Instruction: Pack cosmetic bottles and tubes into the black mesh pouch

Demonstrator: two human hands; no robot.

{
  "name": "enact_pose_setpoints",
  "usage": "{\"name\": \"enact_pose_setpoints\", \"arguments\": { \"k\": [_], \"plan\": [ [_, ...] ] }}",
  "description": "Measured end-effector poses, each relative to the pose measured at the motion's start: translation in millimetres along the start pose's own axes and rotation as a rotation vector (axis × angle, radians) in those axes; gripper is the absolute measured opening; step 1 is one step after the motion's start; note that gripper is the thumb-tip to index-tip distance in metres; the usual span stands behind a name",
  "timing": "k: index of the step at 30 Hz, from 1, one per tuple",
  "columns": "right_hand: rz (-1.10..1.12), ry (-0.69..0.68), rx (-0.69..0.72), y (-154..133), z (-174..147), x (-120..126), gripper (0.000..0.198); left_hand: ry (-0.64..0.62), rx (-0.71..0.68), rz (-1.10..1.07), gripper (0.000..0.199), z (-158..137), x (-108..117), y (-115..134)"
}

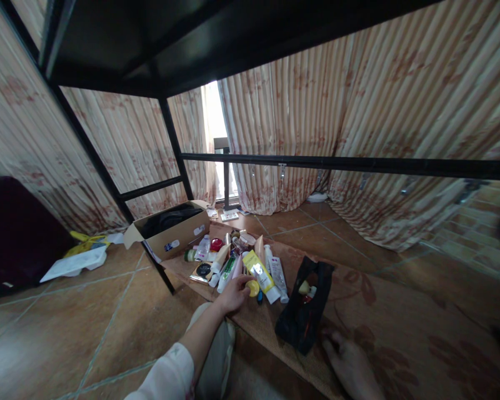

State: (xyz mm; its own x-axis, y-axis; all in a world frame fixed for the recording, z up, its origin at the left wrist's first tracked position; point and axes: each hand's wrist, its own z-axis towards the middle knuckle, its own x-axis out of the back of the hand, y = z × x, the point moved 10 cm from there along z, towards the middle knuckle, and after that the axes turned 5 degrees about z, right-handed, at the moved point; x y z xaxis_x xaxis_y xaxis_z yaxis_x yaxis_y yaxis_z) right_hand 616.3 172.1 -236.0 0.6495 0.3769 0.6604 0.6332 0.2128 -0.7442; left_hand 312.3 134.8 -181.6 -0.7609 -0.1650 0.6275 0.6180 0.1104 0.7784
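Observation:
My left hand (234, 294) is at the front of a pile of toiletries, its fingers closed on the edge of a small round yellow container (253, 288). Just behind that container lies a yellow tube (258, 272) with a white end. White tubes (278, 276), a green-and-white tube (227, 272) and a black-and-gold compact (201, 271) lie around it. To the right, a black bag (302, 316) has its mouth open, with a few small items (306, 290) showing inside. Beside the bag, my right hand (350, 358) is low over the mat, thumb and fingers apart, somewhat blurred and dim.
A cardboard box (183, 243) with dark contents stands behind the pile on the left. The brown patterned mat (383, 311) runs to the right. A black metal frame (350, 164) crosses ahead and overhead. A white tray (75, 263) and dark suitcase (20, 233) are at far left.

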Motion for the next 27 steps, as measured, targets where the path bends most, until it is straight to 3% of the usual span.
{"name": "enact_pose_setpoints", "arguments": {
  "k": [18, 27],
  "plan": [
    [-0.010, 0.022, 0.006, 5, 2, -1, 0.038, 0.047, -0.053, 0.092, 0.046, -3, 5, 14],
    [-0.018, 0.008, 0.015, 3, 2, -2, 0.038, 0.046, -0.012, 0.091, 0.044, -4, 4, 10]
  ]
}}
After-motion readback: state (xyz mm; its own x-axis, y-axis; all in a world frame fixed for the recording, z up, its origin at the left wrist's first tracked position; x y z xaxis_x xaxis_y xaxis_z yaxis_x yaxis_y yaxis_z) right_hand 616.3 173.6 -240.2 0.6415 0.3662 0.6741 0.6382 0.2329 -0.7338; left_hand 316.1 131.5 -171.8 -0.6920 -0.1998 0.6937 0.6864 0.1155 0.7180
